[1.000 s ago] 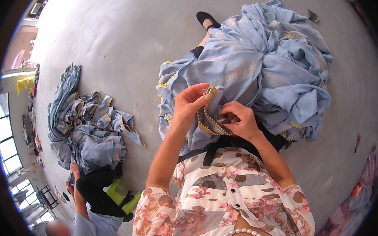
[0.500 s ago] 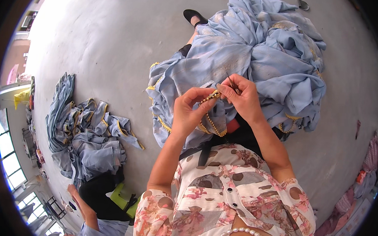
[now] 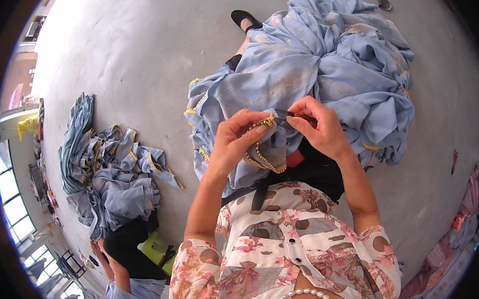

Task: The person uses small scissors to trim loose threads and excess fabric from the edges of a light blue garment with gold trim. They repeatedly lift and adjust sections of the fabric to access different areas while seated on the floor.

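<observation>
Light blue cloth (image 3: 285, 71) with yellow edging lies across my lap and spreads out in front. My left hand (image 3: 240, 134) is closed in a pinch on a beaded yellow trim (image 3: 266, 121) at the cloth's edge. A loop of the trim hangs below my fingers. In my right hand (image 3: 320, 129) is a thin metal hook-like tool (image 3: 305, 118) with a dark brown handle. Its slim tip points left and meets the trim at my left fingertips. Whether the tip goes through the trim is too small to tell.
On the grey floor (image 3: 131, 64) to the left lies another heap of blue cloth (image 3: 123, 190) with yellow edging. A co-worker's arm (image 3: 119, 270) and a green seat (image 3: 155, 250) are beside it. Pink and grey cloth (image 3: 438, 254) lies at the far right.
My right hand has moved a little right and down, and the tool has swung from pointing up to lying nearly level. The co-worker's hands have shifted beside their cloth.
</observation>
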The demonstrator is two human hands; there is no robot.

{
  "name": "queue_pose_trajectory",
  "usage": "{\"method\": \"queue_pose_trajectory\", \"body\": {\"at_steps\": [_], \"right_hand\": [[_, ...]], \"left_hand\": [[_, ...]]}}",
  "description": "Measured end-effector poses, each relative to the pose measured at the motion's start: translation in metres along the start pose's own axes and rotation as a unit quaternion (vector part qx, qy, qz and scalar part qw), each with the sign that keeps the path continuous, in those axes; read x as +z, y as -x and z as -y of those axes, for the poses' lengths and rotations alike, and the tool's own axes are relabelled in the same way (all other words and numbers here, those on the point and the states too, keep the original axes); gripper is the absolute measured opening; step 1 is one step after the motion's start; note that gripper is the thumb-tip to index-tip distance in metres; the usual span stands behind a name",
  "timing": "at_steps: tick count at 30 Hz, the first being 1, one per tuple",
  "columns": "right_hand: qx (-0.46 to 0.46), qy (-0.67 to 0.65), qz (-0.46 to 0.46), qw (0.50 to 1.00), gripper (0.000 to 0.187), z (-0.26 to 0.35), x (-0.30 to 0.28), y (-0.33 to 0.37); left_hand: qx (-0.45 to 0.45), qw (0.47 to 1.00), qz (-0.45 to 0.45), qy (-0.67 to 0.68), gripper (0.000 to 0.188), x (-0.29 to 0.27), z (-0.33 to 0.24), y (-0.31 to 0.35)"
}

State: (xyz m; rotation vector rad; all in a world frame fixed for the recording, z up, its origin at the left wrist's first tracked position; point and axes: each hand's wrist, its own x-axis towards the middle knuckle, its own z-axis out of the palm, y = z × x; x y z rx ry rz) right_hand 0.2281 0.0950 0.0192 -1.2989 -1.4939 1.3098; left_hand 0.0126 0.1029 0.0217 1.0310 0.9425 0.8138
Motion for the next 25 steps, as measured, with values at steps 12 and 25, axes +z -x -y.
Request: {"method": "queue_pose_trajectory", "body": {"at_steps": [12, 25], "right_hand": [[-0.017, 0.096, 0.019, 0.995, 0.023, 0.007, -0.003, -0.001], [-0.023, 0.157, 0.033, 0.987, 0.026, 0.016, -0.005, -0.008]], "left_hand": [[-0.031, 0.996, 0.037, -0.081, 0.022, -0.001, -0.008, -0.003], [0.001, 0.985, 0.025, -0.172, 0.021, -0.011, -0.005, -0.005]]}}
